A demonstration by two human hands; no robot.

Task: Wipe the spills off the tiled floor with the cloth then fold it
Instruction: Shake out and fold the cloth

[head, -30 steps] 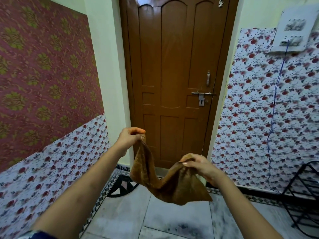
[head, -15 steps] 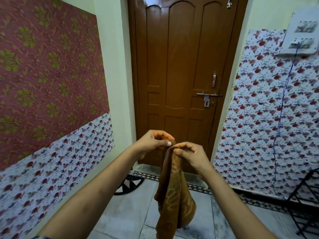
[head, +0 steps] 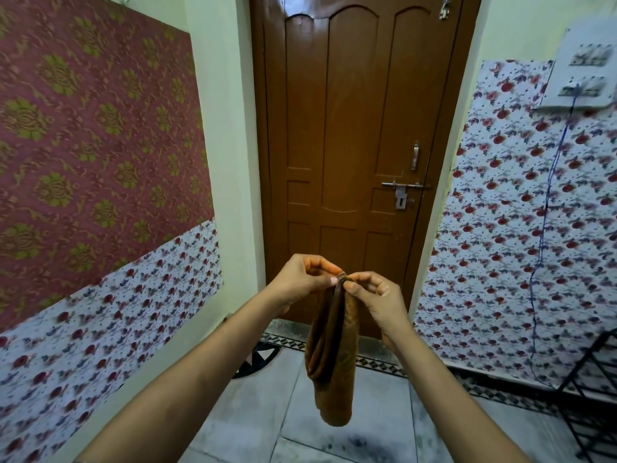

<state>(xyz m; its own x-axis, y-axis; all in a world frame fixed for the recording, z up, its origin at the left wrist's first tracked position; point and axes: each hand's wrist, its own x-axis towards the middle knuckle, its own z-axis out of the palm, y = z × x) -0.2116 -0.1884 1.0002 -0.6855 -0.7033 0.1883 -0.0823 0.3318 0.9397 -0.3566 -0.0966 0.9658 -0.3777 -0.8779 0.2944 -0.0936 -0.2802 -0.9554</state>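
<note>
Both hands are raised in front of a closed brown wooden door (head: pixel 350 155), and between them hangs the brown cloth (head: pixel 334 355), doubled over so that its top edges meet at one point and the rest drops in long vertical folds to a rounded bottom end above the tiled floor (head: pixel 253 416). The left hand (head: pixel 302 282) pinches the gathered top of the cloth between thumb and forefinger, its other fingers curled in; the right hand (head: pixel 375 302) pinches the same top edge from the other side, thumb and forefinger tips nearly touching those of the left hand, so each grip is closed tight on the fabric at a single spot. The cloth hangs free in the air and touches nothing but the fingers. The floor below is pale grey tile with a dark smudge (head: pixel 360 441) near the bottom edge of the view and a black-and-white patterned border (head: pixel 377 362) along the door sill. The door carries a metal bolt latch (head: pixel 402 192) and a small handle (head: pixel 415 155). A white switch panel (head: pixel 582 71) sits on the right wall with a blue cord (head: pixel 547 228) running down over floral wall covering (head: pixel 521 228); any marking on the panel is too blurred to read. No brand, label or writing is legible anywhere. A black metal rack (head: pixel 594 389) stands at the right edge.
</note>
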